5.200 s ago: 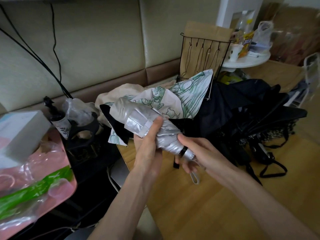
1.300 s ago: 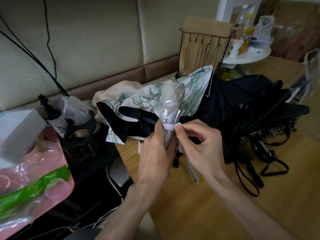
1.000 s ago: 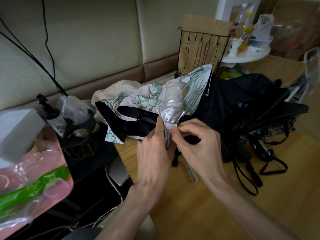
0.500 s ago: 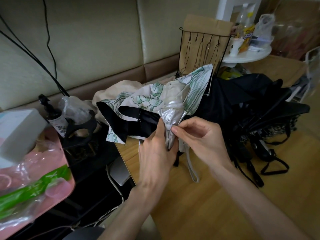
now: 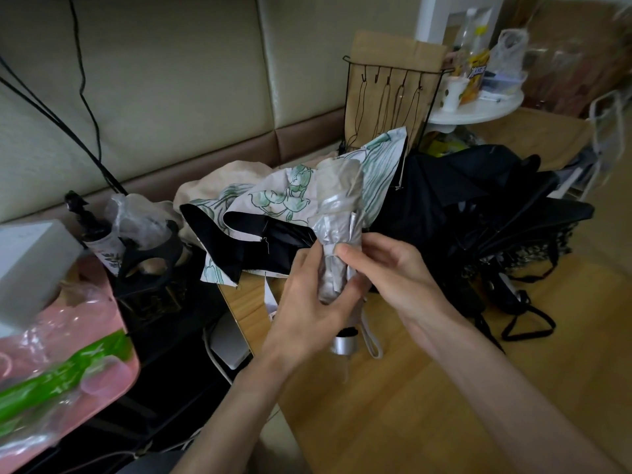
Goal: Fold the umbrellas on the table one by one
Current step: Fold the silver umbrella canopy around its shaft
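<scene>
Upright, umbrella [image 5: 338, 213] over table [image 5: 393, 405], left grip [image 5: 307, 302], right grip [image 5: 393, 278]

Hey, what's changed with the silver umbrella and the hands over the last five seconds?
The silver umbrella swung from slanting, tip up-left, to nearly upright, handle down. The right hand left the handle end and now grips its rolled middle; the left hand still holds it. The floral umbrella and black umbrellas on the table stayed put.

A wire rack [image 5: 393, 97] stands before a paper bag [image 5: 396, 49]. A cup [image 5: 453, 93] (white, patterned) sits on the round side table [image 5: 485, 112].
</scene>
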A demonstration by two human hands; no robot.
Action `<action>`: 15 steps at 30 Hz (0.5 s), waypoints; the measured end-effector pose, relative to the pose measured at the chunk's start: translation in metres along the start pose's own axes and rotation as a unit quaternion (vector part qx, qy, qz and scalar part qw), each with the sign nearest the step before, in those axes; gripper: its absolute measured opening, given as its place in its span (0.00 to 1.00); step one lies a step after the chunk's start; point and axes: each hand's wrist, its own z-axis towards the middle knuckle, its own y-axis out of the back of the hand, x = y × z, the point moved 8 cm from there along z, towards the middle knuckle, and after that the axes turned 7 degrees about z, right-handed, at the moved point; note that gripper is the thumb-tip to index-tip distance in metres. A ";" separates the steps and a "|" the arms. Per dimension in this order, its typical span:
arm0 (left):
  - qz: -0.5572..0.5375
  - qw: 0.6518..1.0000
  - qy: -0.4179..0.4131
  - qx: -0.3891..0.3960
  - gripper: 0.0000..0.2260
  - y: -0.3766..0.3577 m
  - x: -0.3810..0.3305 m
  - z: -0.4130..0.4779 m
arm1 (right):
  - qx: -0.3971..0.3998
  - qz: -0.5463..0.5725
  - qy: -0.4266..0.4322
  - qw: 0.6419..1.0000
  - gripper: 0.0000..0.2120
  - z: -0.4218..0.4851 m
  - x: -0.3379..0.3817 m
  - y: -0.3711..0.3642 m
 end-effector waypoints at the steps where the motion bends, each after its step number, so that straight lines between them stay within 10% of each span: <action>1: -0.022 0.999 0.024 0.035 0.15 -0.005 0.004 0.000 | -0.002 0.004 -0.007 1.000 0.12 0.000 -0.002 0.000; 5: -0.124 0.980 0.103 0.117 0.14 -0.010 0.008 -0.003 | -0.021 -0.014 -0.015 1.000 0.10 0.002 -0.006 0.002; 15: -0.174 0.974 0.141 -0.020 0.18 0.008 0.023 0.013 | 0.010 -0.052 -0.010 0.999 0.10 -0.007 -0.005 0.000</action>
